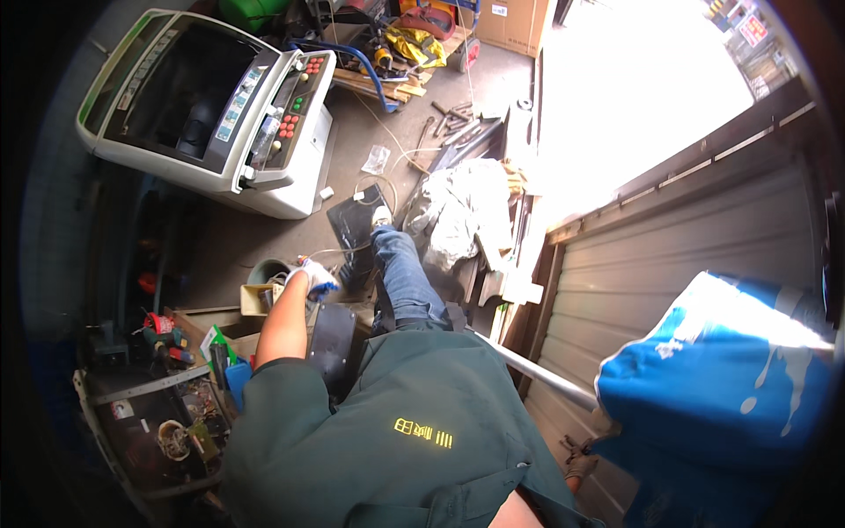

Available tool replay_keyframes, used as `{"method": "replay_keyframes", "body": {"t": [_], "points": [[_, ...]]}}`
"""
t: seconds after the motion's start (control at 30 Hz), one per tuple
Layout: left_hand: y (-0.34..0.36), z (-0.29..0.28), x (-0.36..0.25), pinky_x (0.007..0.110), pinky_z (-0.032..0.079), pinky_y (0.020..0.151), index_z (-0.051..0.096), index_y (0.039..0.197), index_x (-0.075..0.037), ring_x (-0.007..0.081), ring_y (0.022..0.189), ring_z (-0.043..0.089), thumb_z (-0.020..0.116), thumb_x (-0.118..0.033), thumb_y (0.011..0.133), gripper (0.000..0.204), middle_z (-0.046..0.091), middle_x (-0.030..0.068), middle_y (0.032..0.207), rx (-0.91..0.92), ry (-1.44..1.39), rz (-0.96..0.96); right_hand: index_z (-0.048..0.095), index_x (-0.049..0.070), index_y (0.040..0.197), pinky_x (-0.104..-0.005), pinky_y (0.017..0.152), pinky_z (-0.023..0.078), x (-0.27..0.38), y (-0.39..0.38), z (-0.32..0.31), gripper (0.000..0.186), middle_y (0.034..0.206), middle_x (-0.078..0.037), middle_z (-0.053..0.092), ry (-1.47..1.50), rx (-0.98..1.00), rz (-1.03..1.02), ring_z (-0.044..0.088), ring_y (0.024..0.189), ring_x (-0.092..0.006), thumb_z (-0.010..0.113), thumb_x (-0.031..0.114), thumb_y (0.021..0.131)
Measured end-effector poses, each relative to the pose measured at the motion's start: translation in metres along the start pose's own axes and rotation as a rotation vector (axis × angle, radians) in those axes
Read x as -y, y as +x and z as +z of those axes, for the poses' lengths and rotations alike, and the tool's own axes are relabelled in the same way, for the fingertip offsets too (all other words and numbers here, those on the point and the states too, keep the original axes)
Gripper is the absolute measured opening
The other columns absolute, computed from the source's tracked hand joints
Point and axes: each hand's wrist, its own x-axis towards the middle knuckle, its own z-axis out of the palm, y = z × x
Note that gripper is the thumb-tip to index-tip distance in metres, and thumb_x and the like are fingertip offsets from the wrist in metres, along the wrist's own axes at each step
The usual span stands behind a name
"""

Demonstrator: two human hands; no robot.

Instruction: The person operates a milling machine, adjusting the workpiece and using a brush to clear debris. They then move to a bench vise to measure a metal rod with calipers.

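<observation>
My left arm reaches forward, and my left hand [312, 279] wears a white and blue glove. It is beside a small cream-coloured box [254, 300] and a grey-green bucket [270, 269]. A thin cable [339, 251] passes close to the glove; whether the fingers hold it cannot be made out. At the lower right, my right hand [577, 464] is low by the edge of a large blue sheet or bag [695, 370]. Shadow and small size hide how its fingers lie. My foot [381, 216] in front touches a flat black plate or sheet [350, 220].
An arcade cabinet [290, 132] stands at the far left. Scrap metal and a crumpled whitish sheet [462, 207] lie ahead. A blue-handled cart [374, 79] holds clutter. A metal pipe [546, 374] runs by my right side. A tool shelf [158, 387] is at left, a corrugated wall [651, 242] at right.
</observation>
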Motion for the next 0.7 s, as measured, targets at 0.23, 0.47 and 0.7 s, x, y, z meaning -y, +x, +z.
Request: {"method": "replay_keyframes", "body": {"t": [0.23, 0.47, 0.7], "points": [[0.066, 0.022, 0.07, 0.038, 0.047, 0.053, 0.068, 0.099, -0.013, 0.0212, 0.06, 0.059, 0.064, -0.028, 0.088, 0.019, 0.063, 0.0095, 0.075, 0.365, 0.585, 0.703, 0.07, 0.003, 0.098, -0.0366, 0.07, 0.055, 0.214, -0.011, 0.156, 0.039, 0.1, -0.02, 0.07, -0.288, -0.016, -0.099, 0.069, 0.091, -0.0343, 0.061, 0.039, 0.084], [0.059, 0.066, 0.105, 0.036, 0.051, 0.082, 0.069, 0.108, -0.005, 0.0223, 0.09, 0.066, 0.059, -0.03, 0.092, 0.032, 0.07, 0.0095, 0.101, 0.415, -0.451, -0.077, 0.071, 0.003, 0.089, -0.0379, 0.069, 0.055, 0.475, -0.094, 0.349, 0.043, 0.091, -0.018, 0.07, -1.195, -0.028, -0.198, 0.069, 0.084, -0.0328, 0.069, 0.044, 0.075], [0.016, 0.028, 0.128, 0.037, 0.053, 0.075, 0.068, 0.101, -0.004, 0.022, 0.085, 0.067, 0.055, -0.027, 0.093, 0.028, 0.071, 0.0105, 0.094, 0.248, -0.67, -0.127, 0.071, 0.003, 0.08, -0.0393, 0.068, 0.054, 0.611, -0.154, 0.488, 0.049, 0.082, -0.017, 0.07, -1.63, 0.073, -0.045, 0.069, 0.076, -0.0313, 0.077, 0.049, 0.066]]}}
